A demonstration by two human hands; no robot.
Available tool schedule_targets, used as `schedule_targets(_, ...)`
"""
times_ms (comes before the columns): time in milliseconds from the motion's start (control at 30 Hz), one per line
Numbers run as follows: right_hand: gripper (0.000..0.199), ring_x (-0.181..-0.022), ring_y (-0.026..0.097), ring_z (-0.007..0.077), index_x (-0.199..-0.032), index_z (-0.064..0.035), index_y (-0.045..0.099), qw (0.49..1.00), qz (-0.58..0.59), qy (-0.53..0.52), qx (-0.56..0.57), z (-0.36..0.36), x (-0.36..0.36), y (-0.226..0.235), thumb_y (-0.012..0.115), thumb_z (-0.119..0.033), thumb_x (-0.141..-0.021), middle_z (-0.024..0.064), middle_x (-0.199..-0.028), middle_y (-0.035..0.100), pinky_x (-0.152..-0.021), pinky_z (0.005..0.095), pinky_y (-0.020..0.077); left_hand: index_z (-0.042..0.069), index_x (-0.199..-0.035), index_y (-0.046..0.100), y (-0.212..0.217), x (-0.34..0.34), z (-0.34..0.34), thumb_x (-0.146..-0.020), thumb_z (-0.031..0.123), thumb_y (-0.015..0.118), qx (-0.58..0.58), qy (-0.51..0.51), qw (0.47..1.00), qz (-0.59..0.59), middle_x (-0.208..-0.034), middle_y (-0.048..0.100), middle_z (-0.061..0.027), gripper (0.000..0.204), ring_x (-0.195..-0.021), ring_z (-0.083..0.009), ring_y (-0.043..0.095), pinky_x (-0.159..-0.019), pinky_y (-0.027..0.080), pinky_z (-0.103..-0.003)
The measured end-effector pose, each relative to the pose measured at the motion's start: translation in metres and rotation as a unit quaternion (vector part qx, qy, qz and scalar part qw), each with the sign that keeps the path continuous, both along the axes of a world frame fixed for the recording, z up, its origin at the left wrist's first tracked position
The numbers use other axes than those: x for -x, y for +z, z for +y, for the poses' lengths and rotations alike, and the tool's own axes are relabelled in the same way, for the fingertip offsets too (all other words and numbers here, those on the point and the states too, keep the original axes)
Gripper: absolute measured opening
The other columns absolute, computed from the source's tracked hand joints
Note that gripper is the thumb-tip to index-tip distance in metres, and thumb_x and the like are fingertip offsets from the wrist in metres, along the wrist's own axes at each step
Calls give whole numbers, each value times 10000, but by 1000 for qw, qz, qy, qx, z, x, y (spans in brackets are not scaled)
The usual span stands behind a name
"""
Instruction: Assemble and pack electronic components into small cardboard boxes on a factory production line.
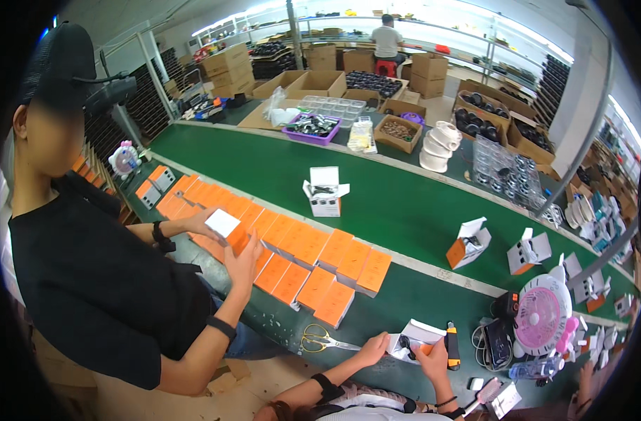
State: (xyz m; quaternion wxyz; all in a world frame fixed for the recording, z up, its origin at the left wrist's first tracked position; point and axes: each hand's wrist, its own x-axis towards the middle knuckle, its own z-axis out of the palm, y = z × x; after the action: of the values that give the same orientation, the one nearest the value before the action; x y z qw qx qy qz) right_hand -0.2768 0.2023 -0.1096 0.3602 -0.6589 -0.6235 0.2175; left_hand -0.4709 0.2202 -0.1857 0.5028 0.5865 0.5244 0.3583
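Note:
Between my two hands is a small white box [424,330] with its lid up. Some black cable or part and a patch of orange show inside it. My left hand [374,349] grips the box's left side, fingers closed on its edge. On the box's right, my right hand [433,359] is closed around the wall, thumb near the opening. A pair of scissors with gold handles [320,341] lies left of my left hand. Just beyond my right hand rests a black and orange cutter knife [452,345].
Rows of orange boxes [290,238] cover the bench at left, where a co-worker [89,259] holds one. Open boxes [325,196] stand on the green belt [397,203]. A pink fan [541,316], a black pouch [498,344] and a bottle [536,368] stand at right.

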Motion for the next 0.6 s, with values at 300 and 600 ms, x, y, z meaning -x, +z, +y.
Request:
schedule_targets(300,282,-959,567,187,-1129,-8,525,830,516,19,212,-1,-49,-34,484,-172,-902,83,-1035,581,-859,324,447,21,-964,498,-11,7,12,-953,248,346,165,-43,984,-50,-749,608,-167,273,-624,-261,620,-580,473,-376)
schedule_targets(600,189,-826,579,112,-1013,-22,580,733,596,58,323,8,-46,-62,551,-184,-921,15,-900,609,-720,262,472,22,-882,489,-2,0,46,-938,268,348,23,-3,991,129,-811,600,-283,289,-793,-481,568,-718,423,-578)
